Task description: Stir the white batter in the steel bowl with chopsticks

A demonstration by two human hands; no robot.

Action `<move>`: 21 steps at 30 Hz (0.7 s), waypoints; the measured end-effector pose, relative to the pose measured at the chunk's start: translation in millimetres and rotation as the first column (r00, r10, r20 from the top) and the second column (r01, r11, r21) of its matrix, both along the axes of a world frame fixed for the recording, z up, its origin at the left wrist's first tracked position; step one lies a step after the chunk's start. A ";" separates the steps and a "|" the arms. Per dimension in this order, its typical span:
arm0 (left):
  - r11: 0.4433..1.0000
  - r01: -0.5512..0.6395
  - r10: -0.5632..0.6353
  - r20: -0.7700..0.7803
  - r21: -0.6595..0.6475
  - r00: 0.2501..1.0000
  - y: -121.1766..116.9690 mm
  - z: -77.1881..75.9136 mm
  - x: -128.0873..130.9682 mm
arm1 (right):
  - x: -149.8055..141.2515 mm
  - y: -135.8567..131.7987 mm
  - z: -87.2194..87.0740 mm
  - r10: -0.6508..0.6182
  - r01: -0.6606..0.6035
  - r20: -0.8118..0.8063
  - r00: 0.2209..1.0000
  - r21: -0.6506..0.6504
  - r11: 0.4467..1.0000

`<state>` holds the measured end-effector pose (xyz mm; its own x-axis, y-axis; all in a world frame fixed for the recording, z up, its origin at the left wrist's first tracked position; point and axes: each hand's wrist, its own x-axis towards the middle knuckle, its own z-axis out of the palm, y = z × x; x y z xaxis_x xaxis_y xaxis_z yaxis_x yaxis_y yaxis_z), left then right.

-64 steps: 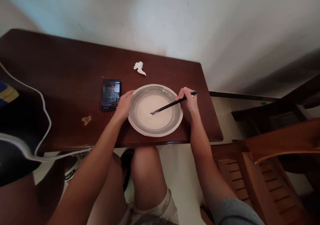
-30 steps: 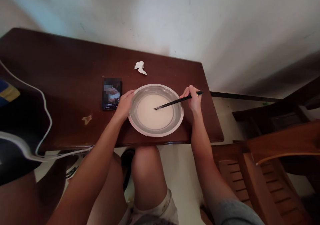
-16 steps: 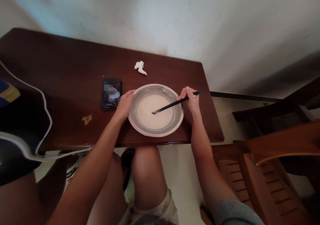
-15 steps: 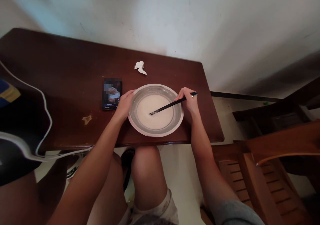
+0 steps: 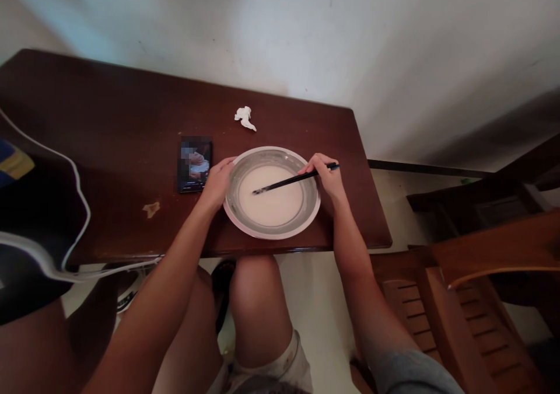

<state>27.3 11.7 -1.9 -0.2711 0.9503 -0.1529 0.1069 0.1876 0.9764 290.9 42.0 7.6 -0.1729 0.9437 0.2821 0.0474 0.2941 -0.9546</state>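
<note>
I judge this mid-stir: my right hand (image 5: 326, 175), fingers pinched on the chopsticks (image 5: 291, 181), dips their tips into white batter (image 5: 271, 198). My left hand (image 5: 217, 181) grips the bowl (image 5: 245, 222) rim near the table (image 5: 109, 149) edge; next calls for steady circling.

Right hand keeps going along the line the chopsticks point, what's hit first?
Probably the left hand on the bowl's far rim. The right hand aims the chopsticks leftward, tips in the white batter; depth is unclear.
</note>
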 end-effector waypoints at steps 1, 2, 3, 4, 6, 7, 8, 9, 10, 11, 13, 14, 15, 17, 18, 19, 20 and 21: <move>1.000 0.000 0.000 0.004 0.000 1.000 0.2 -0.5 -0.3 | 0.3 0.7 -0.1 -0.039 0.039 -0.005 0.999 0.012 0.999; 1.000 -0.004 0.004 0.010 -0.002 1.000 0.5 -1.0 -0.5 | 1.3 1.7 -0.4 -0.098 0.099 -0.028 0.995 0.026 0.995; 1.000 -0.004 0.004 0.015 -0.003 1.000 0.7 -1.5 -0.8 | 2.7 2.9 -1.0 -0.156 0.158 -0.060 0.986 0.034 0.987; 1.000 0.000 0.000 0.020 -0.003 1.000 0.8 -1.8 -0.9 | 4.0 3.8 -1.8 -0.199 0.203 -0.094 0.975 0.033 0.979; 1.000 0.012 -0.012 0.023 0.003 1.000 0.6 -1.9 -1.1 | 5.2 4.2 -3.1 -0.201 0.205 -0.139 0.970 0.019 0.979; 1.000 0.016 -0.016 0.023 0.006 1.000 0.4 -1.7 -1.0 | 4.7 3.6 -3.4 -0.164 0.167 -0.140 0.976 0.009 0.986; 1.000 0.016 -0.016 0.023 0.008 1.000 0.1 -1.5 -1.0 | 3.6 2.7 -3.3 -0.113 0.114 -0.121 0.986 -0.001 0.993; 1.000 0.016 -0.016 0.026 0.010 1.000 -0.2 -1.2 -0.9 | 2.1 1.6 -2.9 -0.061 0.060 -0.084 0.995 -0.011 0.998; 1.000 0.014 -0.014 0.030 0.010 0.999 -0.4 -0.9 -0.8 | 0.5 0.6 -2.2 -0.019 0.019 -0.040 0.999 -0.019 1.000; 1.000 0.012 -0.012 0.033 0.009 0.999 -0.6 -0.7 -0.7 | -0.7 -0.1 -1.2 0.000 0.000 -0.001 1.000 -0.024 1.000; 1.000 0.010 -0.011 0.035 0.009 0.999 -0.6 -0.5 -0.5 | -1.1 0.0 0.7 -0.045 0.045 0.039 0.998 -0.012 0.999; 1.000 0.009 -0.009 0.031 0.008 0.999 -0.4 -0.5 -0.5 | -0.3 0.7 1.3 -0.102 0.102 0.030 0.994 0.002 0.995; 1.000 0.008 -0.008 0.026 0.006 1.000 -0.2 -0.6 -0.4 | 1.0 1.5 1.7 -0.165 0.165 0.005 0.986 0.013 0.986; 1.000 0.011 -0.011 0.017 0.001 1.000 0.1 -0.7 -0.4 | 3.6 2.7 1.4 -0.243 0.244 -0.052 0.969 0.016 0.970; 1.000 0.010 -0.010 0.016 -0.003 1.000 0.2 -0.7 -0.4 | 4.3 2.7 1.0 -0.241 0.242 -0.072 0.968 0.010 0.970; 1.000 0.007 -0.007 0.016 -0.006 1.000 0.2 -0.6 -0.4 | 4.2 2.4 0.6 -0.212 0.213 -0.079 0.974 0.002 0.977; 1.000 0.005 -0.005 0.016 -0.007 1.000 0.0 -0.3 -0.4 | 3.5 1.7 0.2 -0.164 0.164 -0.071 0.984 -0.005 0.986; 1.000 0.003 -0.003 0.013 -0.008 1.000 -0.2 0.1 -0.3 | 2.3 0.9 0.0 -0.107 0.107 -0.051 0.993 -0.009 0.994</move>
<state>27.0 11.5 -1.8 -0.2660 0.9499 -0.1642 0.0944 0.1952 0.9762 293.2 42.9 7.6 -0.0560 0.9577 0.2824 0.0294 0.2843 -0.9583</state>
